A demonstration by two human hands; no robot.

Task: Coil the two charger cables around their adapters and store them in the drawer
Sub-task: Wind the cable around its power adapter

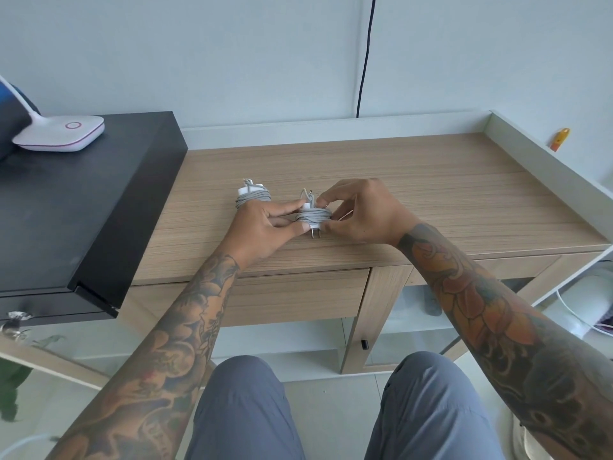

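Note:
Two white adapters with grey cable wound around them are on the wooden desk [431,194]. The first coiled charger [252,196] lies alone at the left of my hands. The second coiled charger [313,215] is between my hands, its plug prongs pointing toward me. My left hand [265,227] grips its left side with thumb and fingers. My right hand [361,210] pinches the cable end at its top right. Below the desk edge the drawer [298,297] is closed.
A black cabinet [83,210] stands at the left with a white lamp base [63,132] on it. A raised white rim [547,154] borders the desk's right and back. A black cord [365,61] hangs down the wall. My knees are below the desk.

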